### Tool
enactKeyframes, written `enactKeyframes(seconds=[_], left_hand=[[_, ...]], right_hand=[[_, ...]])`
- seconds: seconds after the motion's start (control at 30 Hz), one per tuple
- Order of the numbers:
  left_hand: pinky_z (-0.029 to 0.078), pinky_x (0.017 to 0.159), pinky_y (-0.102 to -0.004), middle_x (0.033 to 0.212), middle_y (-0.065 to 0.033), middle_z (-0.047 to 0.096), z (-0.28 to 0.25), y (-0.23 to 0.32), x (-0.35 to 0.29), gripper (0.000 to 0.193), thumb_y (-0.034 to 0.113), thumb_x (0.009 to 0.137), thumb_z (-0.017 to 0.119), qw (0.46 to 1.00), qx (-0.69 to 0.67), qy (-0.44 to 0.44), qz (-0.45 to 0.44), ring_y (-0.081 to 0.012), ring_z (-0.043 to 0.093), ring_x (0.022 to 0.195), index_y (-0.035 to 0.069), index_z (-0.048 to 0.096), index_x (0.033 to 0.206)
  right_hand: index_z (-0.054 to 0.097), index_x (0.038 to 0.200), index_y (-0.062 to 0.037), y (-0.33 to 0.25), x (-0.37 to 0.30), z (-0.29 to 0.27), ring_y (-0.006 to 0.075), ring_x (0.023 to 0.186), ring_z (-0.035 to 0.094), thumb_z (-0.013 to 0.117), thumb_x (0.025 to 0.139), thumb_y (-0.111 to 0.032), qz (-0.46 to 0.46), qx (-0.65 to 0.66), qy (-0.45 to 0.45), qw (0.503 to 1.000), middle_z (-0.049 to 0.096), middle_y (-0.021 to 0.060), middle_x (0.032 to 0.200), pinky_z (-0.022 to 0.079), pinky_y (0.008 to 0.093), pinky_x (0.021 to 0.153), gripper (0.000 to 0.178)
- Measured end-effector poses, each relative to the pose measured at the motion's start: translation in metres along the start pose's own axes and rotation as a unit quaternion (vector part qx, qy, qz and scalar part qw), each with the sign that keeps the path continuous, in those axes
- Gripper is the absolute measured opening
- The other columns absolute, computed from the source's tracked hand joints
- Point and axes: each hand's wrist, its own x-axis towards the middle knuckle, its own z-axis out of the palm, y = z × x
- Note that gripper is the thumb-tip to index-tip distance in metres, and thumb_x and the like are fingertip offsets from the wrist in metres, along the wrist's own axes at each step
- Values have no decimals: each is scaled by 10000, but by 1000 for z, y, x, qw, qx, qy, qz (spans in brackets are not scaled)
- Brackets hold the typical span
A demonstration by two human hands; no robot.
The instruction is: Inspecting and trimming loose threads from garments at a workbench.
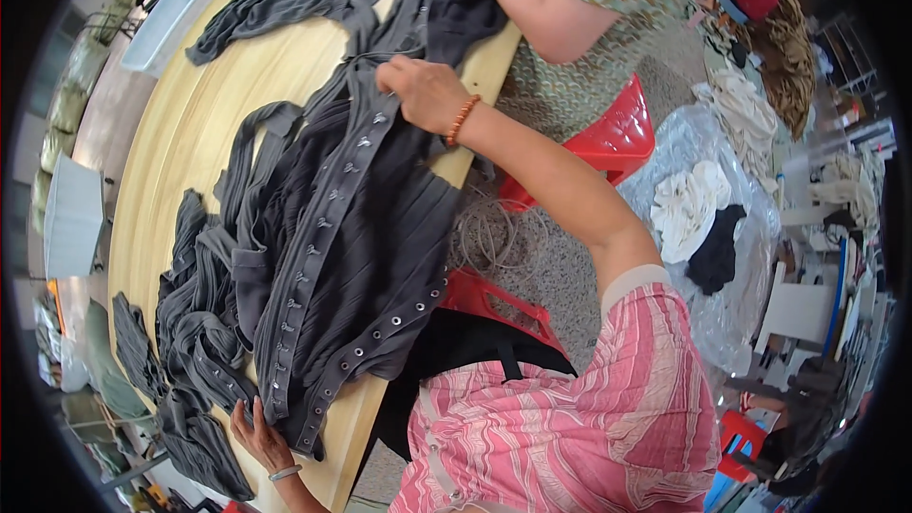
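Item: dark grey ribbed garment (380, 228) with a strip of metal snaps (328, 228), spread flat on the round wooden table (190, 123). Right hand (423, 90) pinches the far end of the snap strip, fingers closed on it. Left hand (256, 432) presses the near end, fingers curled over the hem. The garment looks soft, light and limp; best gripped along the firmer strip. More grey pieces (190, 323) lie left of the garment.

A pale wooden table (190, 123) stands on speckled grey floor (560, 275) beside red plastic stools (617, 128).
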Motion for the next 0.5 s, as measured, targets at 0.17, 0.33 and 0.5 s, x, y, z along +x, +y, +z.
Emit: enactKeyframes(seconds=[0.17,0.33,0.5], left_hand=[[347,1073,-487,1383,-192,485,-4,1,-4,473,-55,827,500,996,80,-26,8,-398,447,1286,91,597,1267],[382,1019,-484,1455,-166,431,-14,9,-13,535,-30,861,519,984,171,-55,12,-387,433,1311,132,511,1371],[373,1057,-449,1437,-201,435,-19,24,-12,566,-32,865,510,976,197,-75,-51,-385,410,1331,102,484,1415]], right_hand=[[573,894,-97,-3,-17,-3,269,938,614,556,828,-93,-70,-123,2,990,576,92,968,530,376,769,68],[650,954,-111,-8,-94,-50,209,809,626,663,802,-112,-159,81,158,971,608,40,867,509,357,718,152],[645,968,-77,32,-237,12,339,835,670,577,879,-134,238,263,78,932,686,138,930,535,428,712,126]])
